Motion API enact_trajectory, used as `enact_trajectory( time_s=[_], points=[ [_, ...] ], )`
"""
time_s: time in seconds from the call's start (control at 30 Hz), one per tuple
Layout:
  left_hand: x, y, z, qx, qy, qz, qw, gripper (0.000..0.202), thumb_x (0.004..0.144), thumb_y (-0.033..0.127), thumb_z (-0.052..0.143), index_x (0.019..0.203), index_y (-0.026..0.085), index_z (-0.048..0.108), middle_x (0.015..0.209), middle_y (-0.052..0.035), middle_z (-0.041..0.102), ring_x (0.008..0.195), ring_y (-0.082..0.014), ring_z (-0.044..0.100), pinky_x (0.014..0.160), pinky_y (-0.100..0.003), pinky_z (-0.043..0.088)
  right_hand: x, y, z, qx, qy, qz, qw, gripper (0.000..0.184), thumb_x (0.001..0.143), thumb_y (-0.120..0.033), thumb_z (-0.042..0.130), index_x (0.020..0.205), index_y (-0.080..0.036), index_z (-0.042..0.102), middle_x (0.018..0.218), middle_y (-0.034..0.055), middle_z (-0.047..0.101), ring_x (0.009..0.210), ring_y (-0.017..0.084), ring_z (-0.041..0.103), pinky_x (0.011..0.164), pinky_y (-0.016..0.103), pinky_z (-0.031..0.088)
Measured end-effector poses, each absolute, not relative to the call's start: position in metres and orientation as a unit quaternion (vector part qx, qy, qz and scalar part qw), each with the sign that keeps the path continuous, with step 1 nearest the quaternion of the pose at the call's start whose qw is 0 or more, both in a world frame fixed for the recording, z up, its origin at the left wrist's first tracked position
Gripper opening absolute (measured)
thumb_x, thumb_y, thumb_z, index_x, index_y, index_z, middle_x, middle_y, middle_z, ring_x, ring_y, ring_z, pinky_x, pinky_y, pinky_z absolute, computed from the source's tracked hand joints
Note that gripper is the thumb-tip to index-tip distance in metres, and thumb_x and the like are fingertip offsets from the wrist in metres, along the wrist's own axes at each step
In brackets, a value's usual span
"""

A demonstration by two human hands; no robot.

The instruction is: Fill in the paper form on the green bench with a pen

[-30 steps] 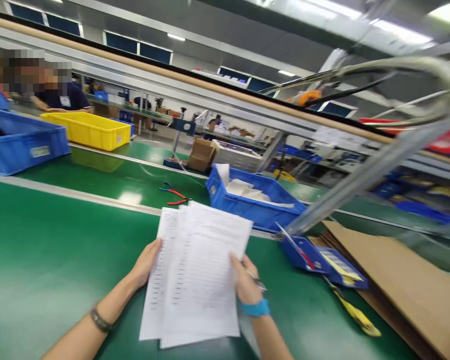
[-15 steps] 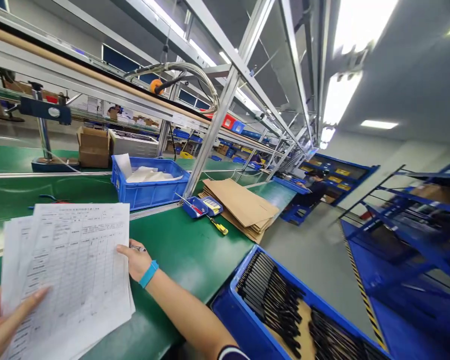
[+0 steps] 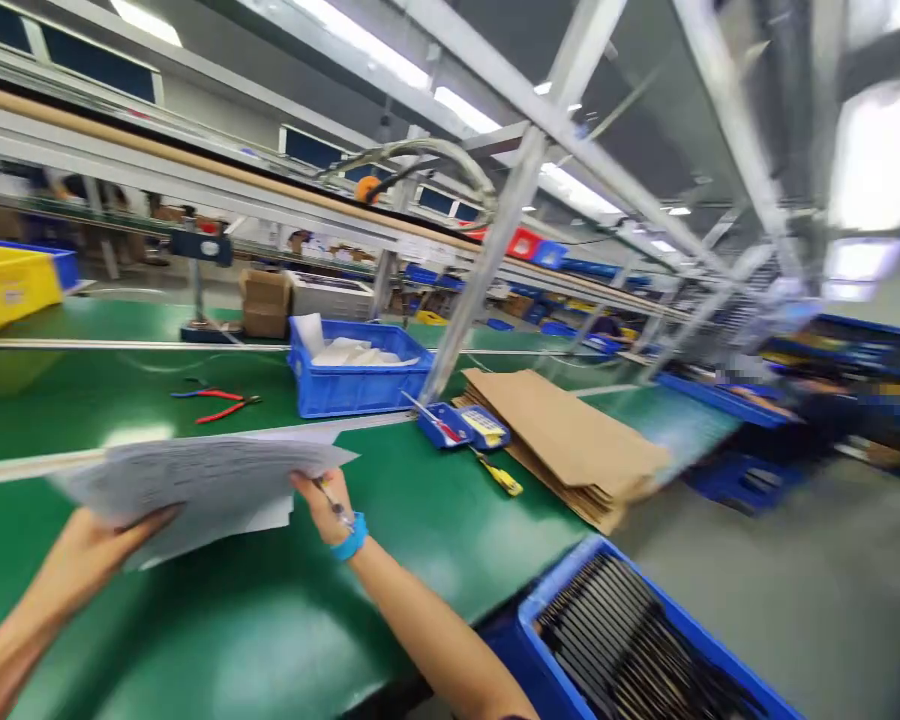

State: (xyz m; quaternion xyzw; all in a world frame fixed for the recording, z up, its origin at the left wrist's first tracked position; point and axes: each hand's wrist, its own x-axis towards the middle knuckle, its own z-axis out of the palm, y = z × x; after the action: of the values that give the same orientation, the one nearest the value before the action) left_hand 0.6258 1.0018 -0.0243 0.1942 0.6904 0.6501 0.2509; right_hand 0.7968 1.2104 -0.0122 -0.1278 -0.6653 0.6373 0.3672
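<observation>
A stack of printed paper sheets [image 3: 210, 485] is held up over the green bench, tipped nearly flat and blurred. My left hand [image 3: 101, 545] grips its left edge, thumb on top. On the opposite edge, my right hand [image 3: 326, 505] pinches the sheets and also has a pen [image 3: 334, 503] lying across the palm. A blue band [image 3: 351, 537] circles the right wrist. Beyond the papers lie pliers [image 3: 221, 405] with red handles and another blue-and-red handled tool. The fingers beneath the sheets are hidden.
A blue bin [image 3: 364, 385] with white papers stands behind. Small blue trays [image 3: 446, 425], a yellow-handled screwdriver [image 3: 502, 477] and flat cardboard [image 3: 562, 430] lie on the right. A blue crate [image 3: 544, 620] of black parts sits at lower right, below a metal post [image 3: 487, 250].
The sheets have tilted from facing me to nearly flat, both hands still on them. My view has swung left, bringing the pliers and a yellow bin into sight.
</observation>
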Motion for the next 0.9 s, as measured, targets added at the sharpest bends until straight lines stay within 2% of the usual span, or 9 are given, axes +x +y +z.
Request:
enact_trajectory(
  time_s=[0.07, 0.1, 0.2, 0.33, 0.43, 0.57, 0.73, 0.9],
  points=[
    [0.637, 1.0, -0.02, 0.206, 0.693, 0.654, 0.223, 0.04, 0.055, 0.033, 0.086, 0.09, 0.021, 0.07, 0.092, 0.0032, 0.077, 0.119, -0.0301, 0.06, 0.106, -0.039, 0.045, 0.794, 1.214, -0.027, -0.142, -0.664, 0.644, 0.353, 0.039, 0.069, -0.058, 0.073, 0.085, -0.022, 0.069, 0.085, 0.0021, 0.074, 0.085, 0.026, 0.065, 0.083, 0.038, 0.051],
    [0.64, 1.001, -0.016, 0.212, 0.687, 0.661, 0.213, 0.037, 0.056, 0.031, 0.085, 0.088, 0.018, 0.071, 0.093, -0.0006, 0.077, 0.115, -0.0308, 0.061, 0.105, -0.038, 0.045, 0.791, 1.216, -0.031, -0.142, -0.661, 0.65, 0.347, 0.038, 0.071, -0.056, 0.073, 0.085, -0.021, 0.069, 0.084, 0.0041, 0.073, 0.084, 0.026, 0.065, 0.083, 0.039, 0.051],
    [0.645, 1.004, -0.003, 0.214, 0.665, 0.693, 0.178, 0.038, 0.06, 0.038, 0.084, 0.087, 0.013, 0.075, 0.095, -0.0083, 0.076, 0.103, -0.0335, 0.066, 0.099, -0.04, 0.05, 0.783, 1.222, -0.034, -0.133, -0.656, 0.658, 0.345, 0.035, 0.076, -0.051, 0.07, 0.095, -0.021, 0.068, 0.098, 0.0074, 0.073, 0.097, 0.027, 0.064, 0.093, 0.04, 0.047],
    [0.65, 1.006, -0.001, 0.251, 0.648, 0.707, 0.133, 0.04, 0.065, 0.044, 0.082, 0.094, 0.016, 0.077, 0.101, -0.0079, 0.076, 0.104, -0.0344, 0.065, 0.097, -0.041, 0.05, 0.78, 1.229, -0.038, -0.126, -0.644, 0.65, 0.382, 0.034, 0.077, -0.046, 0.071, 0.101, -0.022, 0.067, 0.103, 0.0068, 0.072, 0.102, 0.026, 0.062, 0.097, 0.041, 0.046],
    [0.655, 1.005, -0.015, 0.28, 0.641, 0.698, 0.155, 0.042, 0.068, 0.041, 0.08, 0.101, 0.015, 0.076, 0.104, -0.0094, 0.075, 0.104, -0.033, 0.066, 0.098, -0.043, 0.05, 0.779, 1.23, -0.052, -0.136, -0.631, 0.671, 0.366, 0.036, 0.073, -0.044, 0.074, 0.101, -0.021, 0.068, 0.102, 0.008, 0.072, 0.102, 0.026, 0.064, 0.097, 0.044, 0.046],
    [0.655, 1.003, -0.028, 0.27, 0.648, 0.694, 0.161, 0.041, 0.072, 0.042, 0.077, 0.101, 0.013, 0.074, 0.106, -0.0108, 0.074, 0.103, -0.0319, 0.066, 0.096, -0.042, 0.05, 0.777, 1.228, -0.058, -0.165, -0.609, 0.686, 0.361, 0.036, 0.072, -0.044, 0.075, 0.099, -0.021, 0.068, 0.105, 0.0082, 0.071, 0.104, 0.026, 0.062, 0.1, 0.044, 0.044],
    [0.657, 1.001, -0.032, 0.251, 0.631, 0.721, 0.139, 0.052, 0.074, 0.041, 0.077, 0.118, 0.016, 0.064, 0.116, -0.0092, 0.07, 0.11, -0.0296, 0.062, 0.099, -0.038, 0.047, 0.777, 1.223, -0.037, -0.162, -0.557, 0.695, 0.426, 0.033, 0.069, -0.042, 0.076, 0.094, -0.024, 0.066, 0.096, 0.0032, 0.07, 0.102, 0.022, 0.062, 0.098, 0.041, 0.045],
    [0.665, 0.999, -0.056, 0.203, 0.642, 0.718, 0.176, 0.055, 0.066, 0.041, 0.081, 0.112, 0.015, 0.064, 0.114, -0.0132, 0.07, 0.107, -0.0303, 0.062, 0.094, -0.038, 0.048, 0.781, 1.221, -0.042, -0.136, -0.588, 0.688, 0.402, 0.027, 0.07, -0.041, 0.075, 0.088, -0.024, 0.065, 0.085, 0.0023, 0.069, 0.089, 0.021, 0.064, 0.088, 0.038, 0.049]
  ],
)
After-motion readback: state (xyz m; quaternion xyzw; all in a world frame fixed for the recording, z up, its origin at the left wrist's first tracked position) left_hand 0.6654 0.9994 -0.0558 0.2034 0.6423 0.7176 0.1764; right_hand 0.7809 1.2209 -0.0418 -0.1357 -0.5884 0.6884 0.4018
